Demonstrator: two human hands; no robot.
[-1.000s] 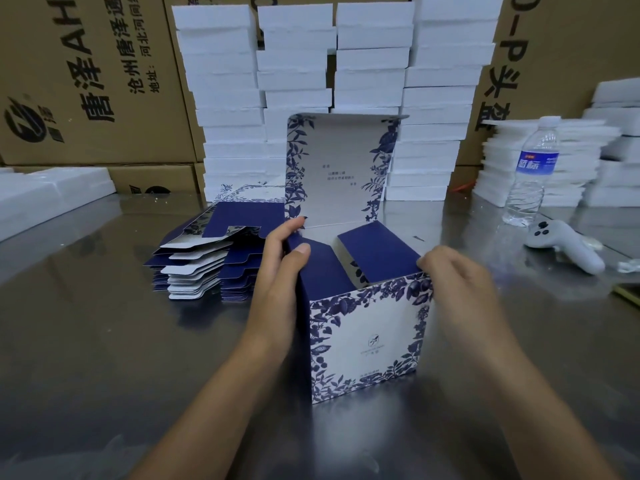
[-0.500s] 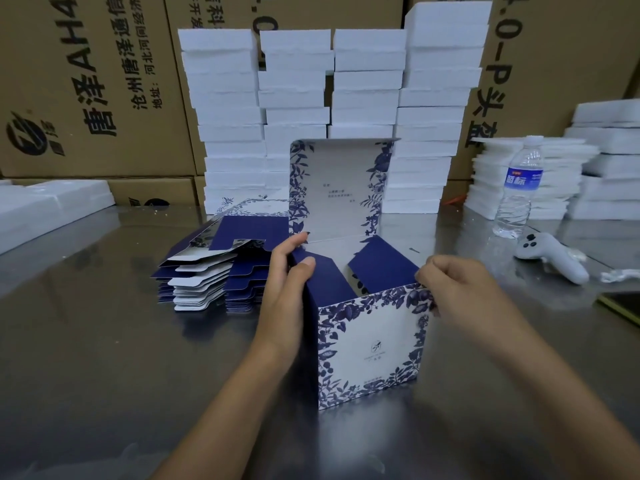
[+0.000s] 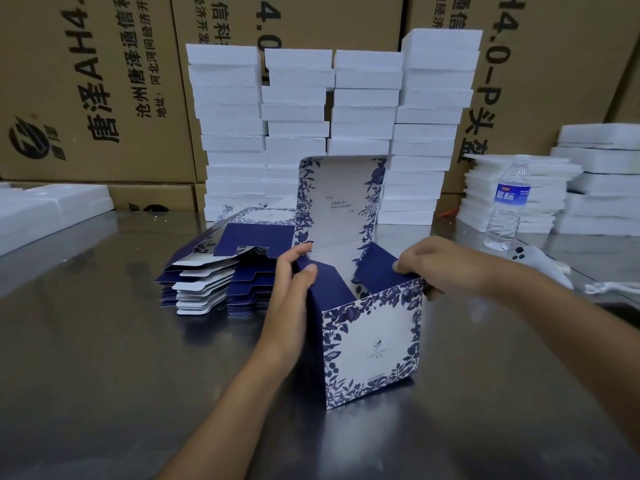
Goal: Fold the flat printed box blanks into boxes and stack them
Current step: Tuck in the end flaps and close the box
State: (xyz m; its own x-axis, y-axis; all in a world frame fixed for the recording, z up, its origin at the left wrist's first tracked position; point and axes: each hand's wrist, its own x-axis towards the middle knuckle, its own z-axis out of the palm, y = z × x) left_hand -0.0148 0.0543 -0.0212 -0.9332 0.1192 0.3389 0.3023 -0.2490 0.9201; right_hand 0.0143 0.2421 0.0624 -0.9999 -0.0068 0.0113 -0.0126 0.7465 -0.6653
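A blue-and-white floral printed box (image 3: 372,344) stands upright on the steel table (image 3: 104,358), its lid flap raised at the back and two dark blue side flaps tilted inward. My left hand (image 3: 292,292) lies along the box's left side, thumb on the left flap. My right hand (image 3: 436,263) grips the top right corner, fingers curled over the right flap's edge. To the left of the box lies a pile of flat printed blanks (image 3: 221,268).
Tall stacks of white foam pieces (image 3: 332,126) stand behind the box, with brown cartons (image 3: 90,84) beyond. More foam stacks (image 3: 599,181), a water bottle (image 3: 507,202) and a white controller (image 3: 535,263) sit at the right. White foam trays (image 3: 45,209) lie at far left.
Both hands stayed on the box while the side flaps tilted further inward. My right hand shifted up onto the right flap's edge. The view tilted, so the box sits lower in the frame.
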